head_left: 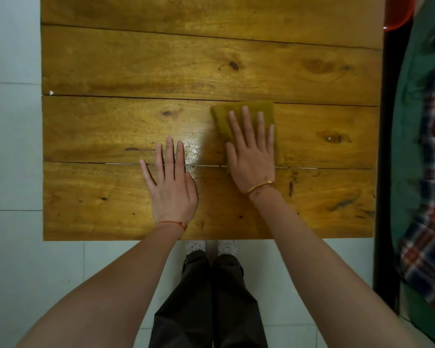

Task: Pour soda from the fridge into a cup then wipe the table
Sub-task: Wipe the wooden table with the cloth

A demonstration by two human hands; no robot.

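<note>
A wooden plank table (111, 59) fills the view. My right hand (253, 151) lies flat with straight fingers on a folded mustard-yellow cloth (220, 116), pressing it onto the table right of the middle. My left hand (172, 182) rests flat on the bare wood beside it, fingers spread. Between the two hands a small wet, shiny patch (192, 149) glints on the wood. No cup, soda or fridge is in view.
A red plastic object (397, 13) sits past the table's far right corner. A dark frame (385, 172) and green and plaid fabric (427, 197) run along the right side. Pale floor tiles (13, 146) lie left of the table and near my feet.
</note>
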